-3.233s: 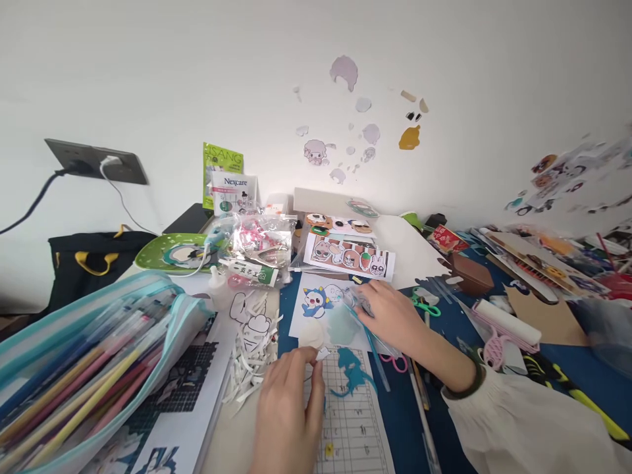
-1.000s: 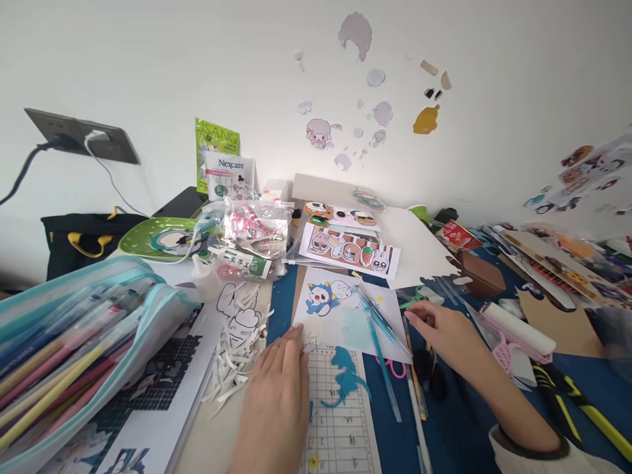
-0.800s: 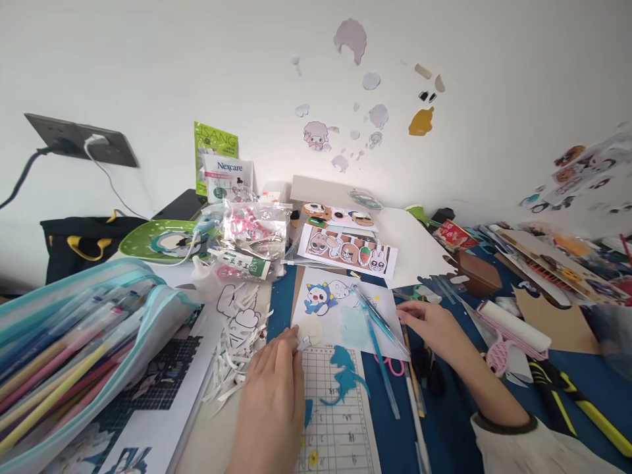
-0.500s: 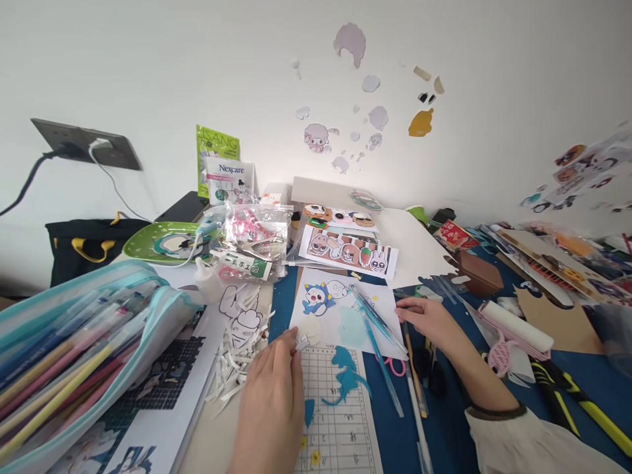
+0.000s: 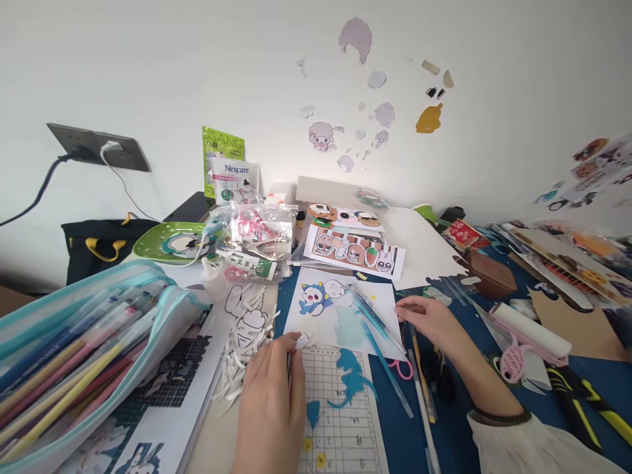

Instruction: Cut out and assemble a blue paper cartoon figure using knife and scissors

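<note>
My left hand [image 5: 274, 398] is closed over the top of the gridded sheet [image 5: 363, 431]. At its fingertips is a small white paper cutout [image 5: 303, 340]; the exact contact is partly hidden. My right hand [image 5: 422, 319] pinches the right edge of a white drawing sheet [image 5: 291, 319]. On that sheet are a blue-and-white cartoon figure [image 5: 313, 299], a pale blue cutout [image 5: 348, 326] and blue pens [image 5: 378, 319], which extend past its edge. A blue dragon-shaped cutout [image 5: 352, 375] and a small blue piece [image 5: 313, 413] lie on the grid.
A striped pencil case [image 5: 182, 306] full of pens fills the left side. White paper scraps [image 5: 241, 359] lie beside my left hand. Pink-handled scissors [image 5: 405, 370], a pink roller [image 5: 536, 336] and yellow-black handles [image 5: 573, 401] lie to the right. Plastic packets [image 5: 259, 230] stand at the back.
The view has shifted slightly, moving most of the scene rightward. My left thumb and index finger show a small gap behind the tips. My right hand stays at the sheet's edge.
</note>
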`<state>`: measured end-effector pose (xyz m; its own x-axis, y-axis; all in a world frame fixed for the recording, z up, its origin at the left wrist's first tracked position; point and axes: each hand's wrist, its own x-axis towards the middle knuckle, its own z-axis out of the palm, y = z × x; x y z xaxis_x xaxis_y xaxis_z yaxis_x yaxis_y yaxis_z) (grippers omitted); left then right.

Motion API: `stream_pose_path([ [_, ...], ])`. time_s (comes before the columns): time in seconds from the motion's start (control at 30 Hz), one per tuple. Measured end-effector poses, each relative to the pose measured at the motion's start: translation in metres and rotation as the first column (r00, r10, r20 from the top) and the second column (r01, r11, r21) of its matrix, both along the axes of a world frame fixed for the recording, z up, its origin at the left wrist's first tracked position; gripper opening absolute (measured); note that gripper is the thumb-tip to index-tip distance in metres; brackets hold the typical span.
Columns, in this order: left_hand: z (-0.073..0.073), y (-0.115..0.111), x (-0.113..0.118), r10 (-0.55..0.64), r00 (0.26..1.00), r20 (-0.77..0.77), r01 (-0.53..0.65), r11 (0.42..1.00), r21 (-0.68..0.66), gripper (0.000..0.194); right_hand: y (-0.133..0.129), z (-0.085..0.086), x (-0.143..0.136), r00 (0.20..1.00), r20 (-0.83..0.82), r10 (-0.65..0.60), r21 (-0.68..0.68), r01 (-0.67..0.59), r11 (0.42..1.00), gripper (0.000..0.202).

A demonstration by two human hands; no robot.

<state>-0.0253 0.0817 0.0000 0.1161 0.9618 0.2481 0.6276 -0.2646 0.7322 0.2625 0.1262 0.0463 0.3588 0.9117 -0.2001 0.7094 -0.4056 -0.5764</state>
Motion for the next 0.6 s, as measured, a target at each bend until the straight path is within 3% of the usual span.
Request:
stream_pose_path([
  [0.1, 0.003, -0.001, 0.0, 0.028, 0.998, 0.05, -0.025, 0.999, -0.047, 0.018, -0.015, 0.01, -0.01, 0.991, 0.132, -0.022, 0.049, 0.016, 0.999, 0.025],
  [0.17, 0.004, -0.002, 0.001, 0.051, 0.994, 0.1, -0.04, 0.993, -0.112, 0.021, -0.028, 0.017, -0.024, 0.983, 0.181, 0.038, 0.04, -0.046, 0.998, 0.025],
  [0.23, 0.007, -0.001, 0.002, 0.078, 0.986, 0.146, -0.053, 0.984, -0.171, 0.024, -0.039, 0.021, -0.042, 0.935, 0.279, 0.217, -0.103, -0.195, 0.975, 0.031],
  [0.33, 0.01, 0.001, 0.004, 0.118, 0.976, 0.181, -0.079, 0.975, -0.209, 0.028, -0.045, 0.022, -0.066, 0.859, 0.371, 0.353, -0.278, -0.26, 0.925, 0.027],
  [0.5, 0.02, -0.001, 0.004, 0.146, 0.968, 0.205, -0.102, 0.972, -0.214, 0.033, -0.038, 0.018, -0.078, 0.832, 0.418, 0.364, -0.294, -0.255, 0.921, 0.016],
  [0.6, 0.035, -0.01, -0.001, 0.149, 0.963, 0.227, -0.089, 0.963, -0.253, 0.034, -0.03, 0.02, -0.076, 0.825, 0.44, 0.355, -0.263, -0.26, 0.929, 0.011],
])
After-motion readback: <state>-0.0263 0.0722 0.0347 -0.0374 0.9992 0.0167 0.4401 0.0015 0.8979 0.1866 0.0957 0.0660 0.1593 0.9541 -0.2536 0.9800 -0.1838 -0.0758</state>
